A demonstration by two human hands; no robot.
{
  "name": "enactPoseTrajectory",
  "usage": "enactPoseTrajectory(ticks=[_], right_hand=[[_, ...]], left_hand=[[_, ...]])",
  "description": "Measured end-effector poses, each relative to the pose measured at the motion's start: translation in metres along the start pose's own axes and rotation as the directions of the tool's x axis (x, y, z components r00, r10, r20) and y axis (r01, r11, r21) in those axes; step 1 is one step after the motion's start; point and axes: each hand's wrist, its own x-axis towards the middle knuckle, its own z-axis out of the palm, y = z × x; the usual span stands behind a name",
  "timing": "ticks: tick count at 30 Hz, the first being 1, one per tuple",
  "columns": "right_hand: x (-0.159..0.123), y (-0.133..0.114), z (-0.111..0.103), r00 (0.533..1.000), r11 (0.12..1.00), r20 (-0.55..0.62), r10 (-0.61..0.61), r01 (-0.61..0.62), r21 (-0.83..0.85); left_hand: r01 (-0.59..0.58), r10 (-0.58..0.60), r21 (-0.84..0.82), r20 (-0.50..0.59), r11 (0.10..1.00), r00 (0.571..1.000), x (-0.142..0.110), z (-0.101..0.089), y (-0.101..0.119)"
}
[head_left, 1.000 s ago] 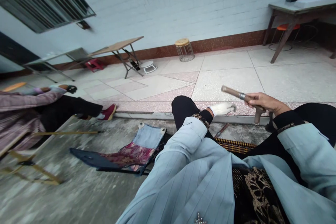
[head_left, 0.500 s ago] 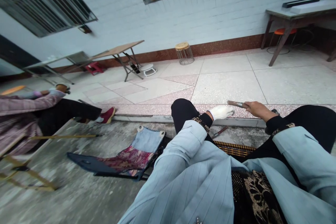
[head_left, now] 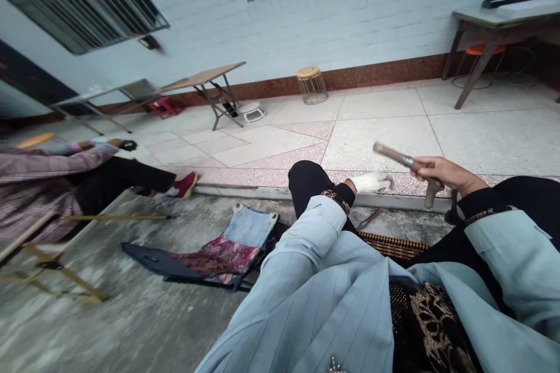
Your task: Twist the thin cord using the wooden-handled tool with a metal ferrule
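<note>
My right hand (head_left: 446, 173), bare, is closed around a brown stick-shaped tool (head_left: 394, 155) with a metal band near the grip. One end points up and to the left; a thicker, bent end shows below my fingers. Its exact kind is unclear. My left hand (head_left: 371, 182) wears a white knitted glove and is held out past my left knee near the step's edge, fingers loosely stretched and slightly bent, with nothing visible in them. A slim reddish tool (head_left: 370, 220) lies on the concrete below the glove. Between my legs shows a yellow-and-black woven surface (head_left: 394, 245).
A low folding chair (head_left: 219, 256) with patterned cloth stands to my left. Farther left sits another person (head_left: 56, 186) by a yellow folding frame (head_left: 52, 268). On the tiled step are a wire stool (head_left: 311, 84), a folding table (head_left: 205, 77) and a wooden desk (head_left: 481, 26).
My right hand has lifted and turned the tool, so its bent lower end now shows. The gloved left hand has hardly moved. The other person's hands have shifted slightly, and the view has moved a little.
</note>
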Motion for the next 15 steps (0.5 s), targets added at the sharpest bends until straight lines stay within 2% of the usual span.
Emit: enactPoseTrajectory(ticks=[1,3,5,7,9,12,13,15], right_hand=[[0.003,0.003,-0.002,0.989,0.998,-0.150,-0.007,0.015,0.054],[0.010,0.014,-0.004,0.923,0.992,-0.382,0.041,0.007,0.124],[0.018,0.025,-0.006,0.859,0.985,-0.497,0.127,-0.052,0.162],[0.022,0.033,-0.007,0.825,0.980,-0.535,0.181,-0.107,0.167],[0.024,0.035,-0.007,0.822,0.980,-0.534,0.199,-0.157,0.123],[0.024,0.034,-0.008,0.822,0.950,-0.534,0.199,-0.295,-0.101],[0.023,0.034,-0.008,0.825,0.908,-0.535,0.184,-0.351,-0.230],[0.021,0.034,-0.006,0.855,0.746,-0.496,0.152,-0.429,-0.510]], left_hand=[[-0.004,0.005,-0.022,0.037,1.000,0.999,0.001,0.002,0.001],[-0.045,0.048,-0.043,0.085,0.998,0.995,0.002,0.005,0.004],[-0.074,0.078,-0.046,0.093,0.996,0.993,0.002,0.007,0.008],[-0.087,0.091,-0.043,0.099,0.995,0.991,0.002,0.006,0.012],[-0.104,0.107,-0.035,0.107,0.994,0.988,0.001,0.005,0.014],[-0.130,0.132,-0.023,0.104,0.991,0.986,-0.001,0.003,0.014],[-0.135,0.136,-0.020,0.102,0.991,0.985,-0.001,0.003,0.013],[-0.134,0.136,-0.023,0.096,0.991,0.986,-0.001,0.002,0.011]])
